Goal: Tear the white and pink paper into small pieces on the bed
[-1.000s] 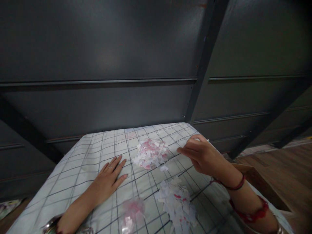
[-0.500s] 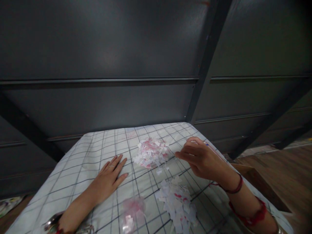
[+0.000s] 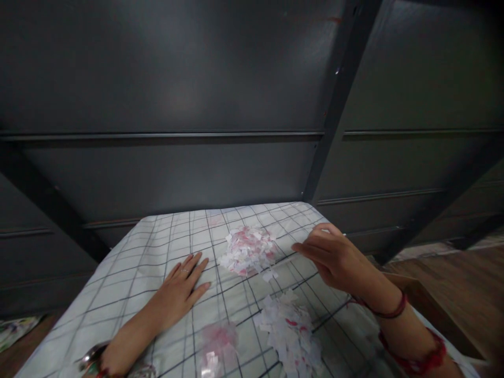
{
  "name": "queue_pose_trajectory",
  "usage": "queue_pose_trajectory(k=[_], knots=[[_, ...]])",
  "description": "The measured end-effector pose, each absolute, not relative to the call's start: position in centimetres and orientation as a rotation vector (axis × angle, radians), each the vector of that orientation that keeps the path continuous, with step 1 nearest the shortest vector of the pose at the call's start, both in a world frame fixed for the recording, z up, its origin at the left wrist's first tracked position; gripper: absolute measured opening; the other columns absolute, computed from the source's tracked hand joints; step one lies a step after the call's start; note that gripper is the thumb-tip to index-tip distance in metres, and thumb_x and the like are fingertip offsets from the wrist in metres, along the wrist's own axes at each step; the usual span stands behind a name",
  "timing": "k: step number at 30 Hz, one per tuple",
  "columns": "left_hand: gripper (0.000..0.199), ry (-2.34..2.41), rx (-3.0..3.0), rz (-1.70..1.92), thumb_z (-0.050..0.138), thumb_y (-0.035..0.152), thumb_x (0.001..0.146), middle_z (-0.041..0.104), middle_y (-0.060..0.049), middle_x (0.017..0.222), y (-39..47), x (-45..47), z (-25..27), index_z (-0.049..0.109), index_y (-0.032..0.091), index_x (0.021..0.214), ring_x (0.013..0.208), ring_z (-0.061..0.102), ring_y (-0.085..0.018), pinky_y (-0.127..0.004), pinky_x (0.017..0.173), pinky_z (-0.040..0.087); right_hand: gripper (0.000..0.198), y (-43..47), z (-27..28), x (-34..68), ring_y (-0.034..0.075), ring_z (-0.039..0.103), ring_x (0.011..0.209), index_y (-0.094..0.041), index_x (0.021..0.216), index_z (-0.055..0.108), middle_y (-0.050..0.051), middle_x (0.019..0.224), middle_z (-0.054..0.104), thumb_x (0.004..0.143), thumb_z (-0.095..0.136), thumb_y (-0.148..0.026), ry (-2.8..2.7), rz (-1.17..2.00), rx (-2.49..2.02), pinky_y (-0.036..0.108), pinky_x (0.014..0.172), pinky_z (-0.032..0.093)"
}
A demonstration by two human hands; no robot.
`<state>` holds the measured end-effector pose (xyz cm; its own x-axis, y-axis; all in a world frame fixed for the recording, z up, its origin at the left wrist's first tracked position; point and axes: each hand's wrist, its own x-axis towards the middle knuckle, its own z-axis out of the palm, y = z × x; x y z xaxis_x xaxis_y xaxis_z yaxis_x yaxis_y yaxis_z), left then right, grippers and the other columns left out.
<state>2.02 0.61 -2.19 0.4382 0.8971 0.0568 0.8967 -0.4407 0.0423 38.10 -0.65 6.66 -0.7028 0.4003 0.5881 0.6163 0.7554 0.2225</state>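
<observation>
My left hand (image 3: 179, 289) lies flat on the checked cloth with its fingers spread, left of a far pile of white and pink paper scraps (image 3: 252, 251). To the right of that pile, my right hand (image 3: 333, 257) hovers just above the cloth, fingers curled in and thumb near the index finger. Whatever those fingers may pinch is hidden. Closer to me is a second pile of white scraps with some red bits (image 3: 293, 333). A clear plastic bag with pink contents (image 3: 218, 341) rests between my left forearm and this nearer pile.
The white checked cloth (image 3: 165, 241) covers the table, whose far edge meets a dark grey metal panel wall (image 3: 197, 173). An open cardboard box (image 3: 429, 310) stands on the floor at the right, partly behind my right arm.
My right hand has shifted slightly to the right, away from the far pile, with its fingers still curled. The left hand stays flat on the cloth. The whole view has moved a little.
</observation>
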Motion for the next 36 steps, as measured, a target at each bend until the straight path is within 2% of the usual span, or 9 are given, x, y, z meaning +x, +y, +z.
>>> queue_pose_trajectory(k=[10, 17, 25, 36], knots=[[0.063, 1.67, 2.658, 0.08, 0.024, 0.057, 0.09, 0.026, -0.011, 0.146, 0.6, 2.0, -2.0, 0.031, 0.018, 0.138, 0.133, 0.023, -0.027, -0.046, 0.106, 0.024, 0.038, -1.3, 6.0, 36.1, 0.016, 0.045, 0.075, -0.017, 0.104, 0.054, 0.003, 0.075, 0.056, 0.077, 0.036, 0.002, -2.379, -0.464, -0.656, 0.038, 0.078, 0.04], [0.062, 1.651, 2.668, 0.075, 0.024, 0.055, 0.09, 0.025, -0.012, 0.146, 0.5, 2.0, -2.1, 0.031, 0.017, 0.139, 0.133, 0.023, -0.028, -0.047, 0.105, 0.025, 0.035, -1.1, 6.6, 37.2, 0.015, 0.046, 0.071, -0.016, 0.097, 0.059, 0.003, 0.07, 0.056, 0.076, 0.037, 0.002, -2.409, -0.472, -0.681, 0.037, 0.074, 0.041], [0.061, 1.632, 2.674, 0.133, 0.023, 0.056, 0.091, 0.026, -0.012, 0.146, 0.5, 1.8, -2.2, 0.031, 0.018, 0.138, 0.132, 0.024, -0.029, -0.048, 0.105, 0.025, 0.038, -1.8, 6.0, 34.8, 0.014, 0.049, 0.072, -0.019, 0.098, 0.056, 0.001, 0.074, 0.06, 0.077, 0.033, 0.003, -2.4, -0.447, -0.59, 0.036, 0.08, 0.041], [0.064, 1.65, 2.661, 0.106, 0.019, 0.057, 0.09, 0.025, -0.013, 0.146, 0.5, 1.8, -2.2, 0.03, 0.017, 0.139, 0.132, 0.023, -0.029, -0.048, 0.105, 0.024, 0.036, -1.6, 6.7, 36.7, 0.015, 0.046, 0.071, -0.016, 0.095, 0.058, 0.002, 0.069, 0.055, 0.075, 0.036, 0.003, -2.468, -0.443, -0.69, 0.035, 0.074, 0.041]])
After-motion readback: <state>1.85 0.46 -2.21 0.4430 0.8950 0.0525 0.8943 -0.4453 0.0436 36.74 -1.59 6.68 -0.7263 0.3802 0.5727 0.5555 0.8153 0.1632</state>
